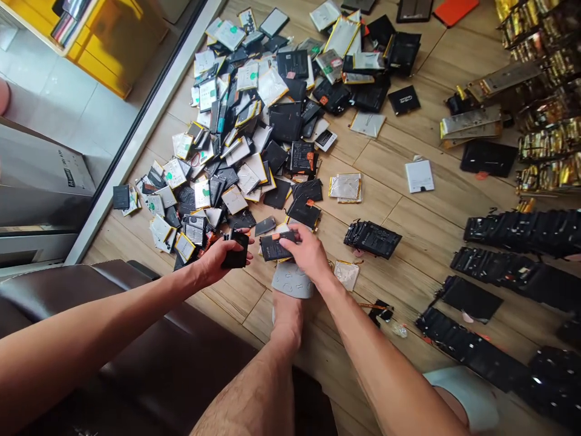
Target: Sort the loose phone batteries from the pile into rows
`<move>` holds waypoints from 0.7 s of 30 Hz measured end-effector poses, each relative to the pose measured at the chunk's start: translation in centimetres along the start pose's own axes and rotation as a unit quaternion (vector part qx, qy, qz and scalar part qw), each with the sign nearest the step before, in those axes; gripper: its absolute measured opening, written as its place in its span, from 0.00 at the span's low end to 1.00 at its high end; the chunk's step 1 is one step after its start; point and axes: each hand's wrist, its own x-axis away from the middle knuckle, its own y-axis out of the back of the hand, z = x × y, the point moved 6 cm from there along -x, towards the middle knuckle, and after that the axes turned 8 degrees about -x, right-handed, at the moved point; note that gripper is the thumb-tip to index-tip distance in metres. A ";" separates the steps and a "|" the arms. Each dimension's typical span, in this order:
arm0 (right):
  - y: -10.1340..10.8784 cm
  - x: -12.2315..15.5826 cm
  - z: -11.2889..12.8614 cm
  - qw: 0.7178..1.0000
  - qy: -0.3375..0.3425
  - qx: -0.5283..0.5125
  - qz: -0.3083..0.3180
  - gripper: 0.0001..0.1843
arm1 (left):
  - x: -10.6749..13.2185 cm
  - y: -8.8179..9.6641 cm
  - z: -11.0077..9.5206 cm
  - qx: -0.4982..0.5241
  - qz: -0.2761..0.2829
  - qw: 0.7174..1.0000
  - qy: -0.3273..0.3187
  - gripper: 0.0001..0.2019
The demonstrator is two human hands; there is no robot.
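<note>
My left hand (215,259) is closed round black phone batteries (236,254), thumb on top; how many lie in the grip I cannot tell. To its right, my right hand (309,249) pinches a black phone battery (270,247) with an orange patch, the thumb over its right end. That battery is above the slippered foot, and what lies directly under it is partly hidden. Just beyond both hands spreads a big loose pile of phone batteries (247,181), silver, white and black, some with green dots. A small dark battery (265,226) rests between the hands and the pile.
Rows of black batteries (512,272) and gold-edged batteries (551,154) stand at the right. A small black stack (372,238) and a white battery (419,176) lie on the wooden floor. A brown leather seat (136,351), door track (147,130) and yellow crate (115,51) are left.
</note>
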 end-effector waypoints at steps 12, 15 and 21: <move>-0.5 6.2 -3.3 0.963 -0.071 -0.257 -0.039 0.34 | 2.7 -4.9 3.6 -0.010 0.064 0.997 0.053 0.22; -0.3 6.8 -2.3 0.990 -0.019 -0.128 -0.056 0.39 | 2.7 -4.8 2.8 -0.007 0.066 0.997 0.037 0.22; -0.4 7.3 -0.1 0.994 0.056 0.032 -0.087 0.36 | 2.7 -5.2 2.3 -0.014 0.078 0.996 0.034 0.23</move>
